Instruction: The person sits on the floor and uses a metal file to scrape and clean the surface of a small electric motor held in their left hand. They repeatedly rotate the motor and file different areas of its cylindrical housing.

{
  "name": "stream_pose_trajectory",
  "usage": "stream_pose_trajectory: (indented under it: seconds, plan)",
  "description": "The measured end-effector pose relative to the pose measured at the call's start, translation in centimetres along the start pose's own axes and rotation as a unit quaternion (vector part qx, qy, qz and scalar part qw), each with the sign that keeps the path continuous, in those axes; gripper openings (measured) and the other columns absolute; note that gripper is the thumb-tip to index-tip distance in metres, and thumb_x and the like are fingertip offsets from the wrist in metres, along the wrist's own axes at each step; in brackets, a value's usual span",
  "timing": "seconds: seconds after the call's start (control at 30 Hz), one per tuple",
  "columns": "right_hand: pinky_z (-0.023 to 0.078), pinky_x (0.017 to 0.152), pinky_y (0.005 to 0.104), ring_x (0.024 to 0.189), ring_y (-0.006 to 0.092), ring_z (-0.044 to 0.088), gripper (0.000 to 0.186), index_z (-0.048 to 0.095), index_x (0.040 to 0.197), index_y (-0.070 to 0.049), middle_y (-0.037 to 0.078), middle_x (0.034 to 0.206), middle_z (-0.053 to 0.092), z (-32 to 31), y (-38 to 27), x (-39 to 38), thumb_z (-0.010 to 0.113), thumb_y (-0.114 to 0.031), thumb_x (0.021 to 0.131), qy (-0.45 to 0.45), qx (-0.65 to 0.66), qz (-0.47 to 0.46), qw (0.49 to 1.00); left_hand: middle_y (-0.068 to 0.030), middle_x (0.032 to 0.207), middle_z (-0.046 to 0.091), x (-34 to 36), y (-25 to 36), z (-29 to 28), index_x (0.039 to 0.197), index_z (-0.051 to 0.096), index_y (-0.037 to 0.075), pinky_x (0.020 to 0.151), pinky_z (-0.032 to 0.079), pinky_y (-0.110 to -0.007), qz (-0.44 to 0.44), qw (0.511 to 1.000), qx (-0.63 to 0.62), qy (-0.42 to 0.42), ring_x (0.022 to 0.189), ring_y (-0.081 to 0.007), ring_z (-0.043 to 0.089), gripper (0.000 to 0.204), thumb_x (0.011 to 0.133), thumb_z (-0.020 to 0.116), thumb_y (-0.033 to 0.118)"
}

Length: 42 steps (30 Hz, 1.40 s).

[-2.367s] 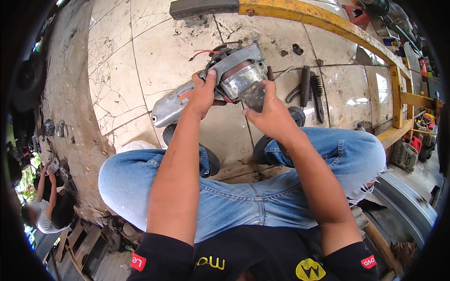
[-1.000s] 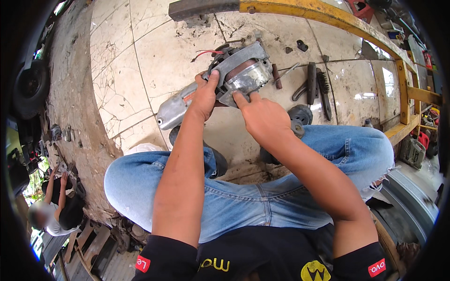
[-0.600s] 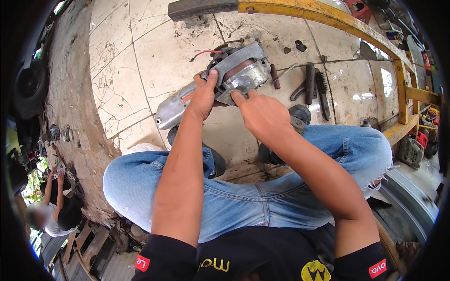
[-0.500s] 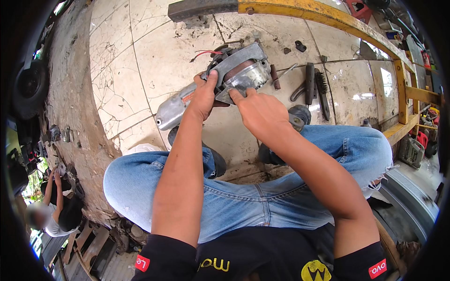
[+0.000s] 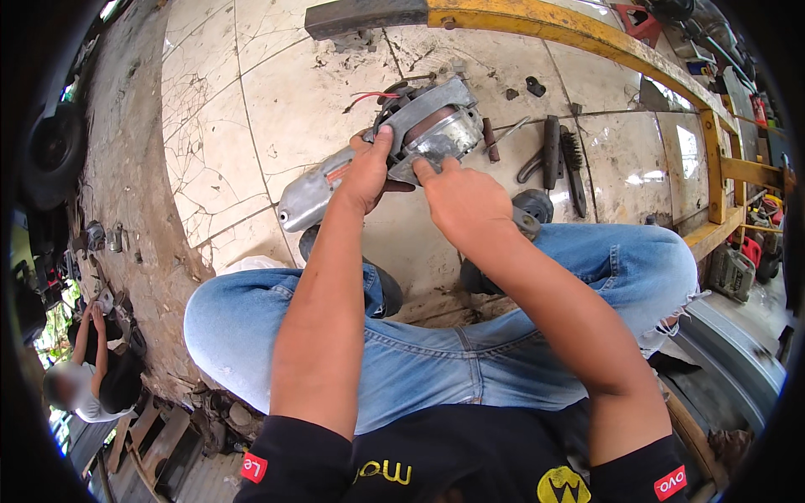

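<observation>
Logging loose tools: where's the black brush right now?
In the head view, the black brush lies on the tiled floor, right of centre in the upper half, just right of the dark-handled tool and beyond the right hand.

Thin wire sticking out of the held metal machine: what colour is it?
The thin wire is red, seen best in the head view.

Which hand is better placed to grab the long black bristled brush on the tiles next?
Probably the right hand: it is nearer the brush, which lies to its right, though busy at the bulky grey metal machine. The left hand is farther, gripping that machine.
</observation>
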State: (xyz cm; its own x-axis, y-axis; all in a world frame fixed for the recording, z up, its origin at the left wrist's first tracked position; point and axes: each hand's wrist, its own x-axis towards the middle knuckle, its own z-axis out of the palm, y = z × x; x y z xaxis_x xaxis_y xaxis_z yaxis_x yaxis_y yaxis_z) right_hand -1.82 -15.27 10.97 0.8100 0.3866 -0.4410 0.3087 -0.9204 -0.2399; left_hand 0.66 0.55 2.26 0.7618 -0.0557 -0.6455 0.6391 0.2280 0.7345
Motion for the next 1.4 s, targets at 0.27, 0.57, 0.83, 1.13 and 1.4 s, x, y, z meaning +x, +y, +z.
stream_pose_trajectory:
  seconds: [0.27,0.57,0.83,1.13,1.4]
  plan:
    - [0.055,0.07,0.0456,0.087,0.0348,0.068,0.045,0.053,0.131,-0.011,0.018,0.102,0.064,0.3,-0.4,0.3,0.05,-0.005,0.087,-0.005,0.003,0.016,1.0,-0.0305,0.131,0.041,0.3,-0.6,0.0,0.139,0.003,-0.005,0.067,0.063,-0.048,0.035,0.999,0.025,0.0,0.104,-0.0377,0.062,0.088,0.094,0.048,0.056]
    - [0.056,0.069,0.0448,0.087,0.0349,0.068,0.036,0.056,0.124,-0.009,0.018,0.101,0.064,-0.3,-0.4,-0.1,0.05,-0.008,0.089,-0.006,0.001,0.006,1.0,-0.0266,0.131,0.044,0.3,-0.6,0.1,0.141,0.0,-0.004,0.068,0.063,-0.048,0.037,0.999,0.032,0.012,0.107,-0.0365,0.061,0.089,0.095,0.046,0.057]
    - [0.055,0.069,0.0464,0.085,0.0361,0.067,0.041,0.054,0.129,-0.011,0.018,0.1,0.063,-0.4,-0.3,-0.2,0.048,-0.005,0.089,-0.009,0.003,0.005,1.0,-0.028,0.135,0.036,0.0,0.0,0.1,0.137,0.008,0.0,0.078,0.059,-0.059,0.009,1.0,-0.011,0.005,0.117,-0.0406,0.054,0.076,0.096,0.052,0.047]
    - [0.054,0.069,0.0475,0.086,0.0374,0.067,0.044,0.053,0.13,-0.013,0.019,0.098,0.065,-0.8,0.0,-0.4,0.047,-0.005,0.088,-0.017,0.014,0.003,1.0,-0.0281,0.134,0.036,0.2,-0.3,0.0,0.137,0.005,-0.001,0.078,0.059,-0.058,0.01,1.0,-0.014,0.001,0.116,-0.0407,0.055,0.079,0.096,0.052,0.047]
    - [0.053,0.07,0.0478,0.086,0.0381,0.066,0.044,0.056,0.129,-0.013,0.019,0.097,0.064,-0.6,0.2,-0.7,0.044,-0.004,0.088,0.011,0.033,0.007,0.999,-0.0286,0.134,0.036,-0.1,-0.1,0.0,0.137,0.005,-0.002,0.077,0.06,-0.056,0.011,1.0,0.004,-0.01,0.115,-0.0399,0.055,0.079,0.096,0.05,0.048]
